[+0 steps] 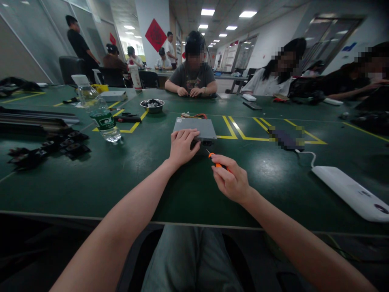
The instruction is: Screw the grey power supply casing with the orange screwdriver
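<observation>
Just beyond the left hand [184, 147], and partly under its fingers, we find the grey metal box [202, 125] lying flat on the green table [188, 194]. Its near face, with a dark socket [208, 142], is turned toward the hands, which we take to be for easy reach; its bundle of coloured cables [196, 116] lies at the far side, where it seems least in the way. The left hand's weight on the top probably serves to stop the box from sliding.

The left hand is part open: we see its fingers laid close together across the top, with the thumb apart and down by the near edge. The right hand [230, 176] is curled, pinching an orange-handled screwdriver [212, 155] between thumb and fingers, a grip we would judge suited to fine aiming. The thin tip points up toward the near face and looks just short of it. Beyond and left of the left hand we see a metal bowl [153, 109] and a water bottle [105, 121]; to the right hand's right lies a white device [343, 188].
</observation>
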`<state>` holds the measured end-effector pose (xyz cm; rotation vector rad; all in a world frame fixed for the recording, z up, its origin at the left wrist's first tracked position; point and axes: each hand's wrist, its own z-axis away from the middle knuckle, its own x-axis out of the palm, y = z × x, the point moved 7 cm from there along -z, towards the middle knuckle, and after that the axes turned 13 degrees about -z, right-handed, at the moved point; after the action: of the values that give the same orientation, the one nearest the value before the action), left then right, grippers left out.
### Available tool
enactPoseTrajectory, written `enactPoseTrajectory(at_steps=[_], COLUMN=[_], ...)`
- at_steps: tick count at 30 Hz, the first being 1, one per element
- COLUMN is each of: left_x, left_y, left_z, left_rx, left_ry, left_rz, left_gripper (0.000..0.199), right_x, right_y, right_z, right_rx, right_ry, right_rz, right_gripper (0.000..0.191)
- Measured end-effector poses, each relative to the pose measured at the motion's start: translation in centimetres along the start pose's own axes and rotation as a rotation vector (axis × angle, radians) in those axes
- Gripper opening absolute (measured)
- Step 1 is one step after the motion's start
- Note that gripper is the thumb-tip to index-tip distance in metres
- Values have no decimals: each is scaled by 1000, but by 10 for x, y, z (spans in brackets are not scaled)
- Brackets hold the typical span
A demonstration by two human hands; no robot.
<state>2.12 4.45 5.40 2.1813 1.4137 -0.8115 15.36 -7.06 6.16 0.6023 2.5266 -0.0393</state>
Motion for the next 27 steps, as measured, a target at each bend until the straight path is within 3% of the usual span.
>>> enactPoseTrajectory(at_steps=[12, 21, 24, 27], left_x=[1, -3, -4, -3], left_y=[0, 1, 2, 2], left_z=[0, 0, 0, 0], left_rx=[-2, 4, 16, 9], left_ry=[4, 10, 19, 20], left_rz=[-6, -2, 1, -2], left_gripper=[27, 25, 24, 24], right_x=[6, 14, 19, 17], right_y=[2, -11, -13, -12], right_z=[-4, -4, -1, -1], right_rx=[-27, -91, -112, -98], right_ry=[-11, -67, -105, -65], right_rz=[15, 106, 97, 46], right_gripper=[23, 16, 23, 31])
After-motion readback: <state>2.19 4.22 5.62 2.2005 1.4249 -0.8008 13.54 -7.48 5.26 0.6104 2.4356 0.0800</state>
